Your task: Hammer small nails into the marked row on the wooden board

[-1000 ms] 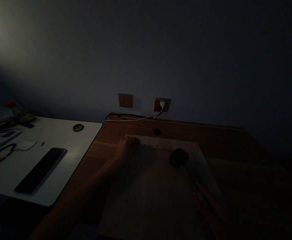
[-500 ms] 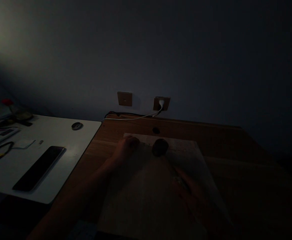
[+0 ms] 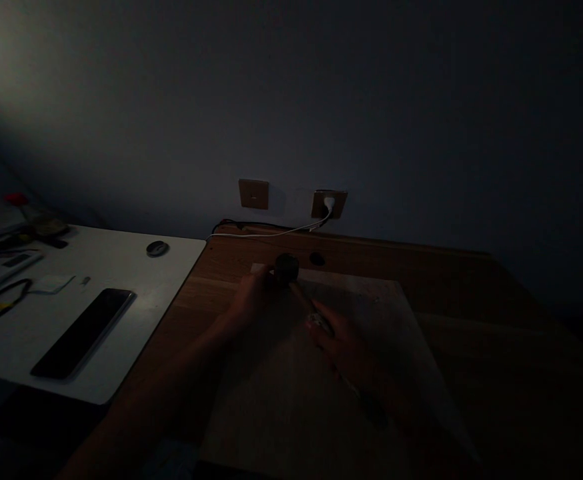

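Note:
The view is very dark. My right hand (image 3: pixel 344 343) is wrapped round the handle of a hammer (image 3: pixel 287 268) with a thick, dark, rounded head. That head is close by the fingers of my left hand (image 3: pixel 251 293), at the far left corner of a pale board (image 3: pixel 371 303). Whether it touches them I cannot tell. My left hand is closed and rests at the board's edge; what its fingers hold, if anything, is hidden by shadow and the hammer head.
The board lies on a brown wooden table (image 3: pixel 471 340). At the left, a white tabletop (image 3: pixel 126 347) carries a black phone (image 3: pixel 84 333), a small round tin (image 3: pixel 156 249) and several tools and cables. Behind are two wall sockets, one with a white plug (image 3: pixel 329 203).
The hammer head has swung left and away from me, from over the board to beside my left hand. My right hand has moved the same way. My left hand has hardly moved.

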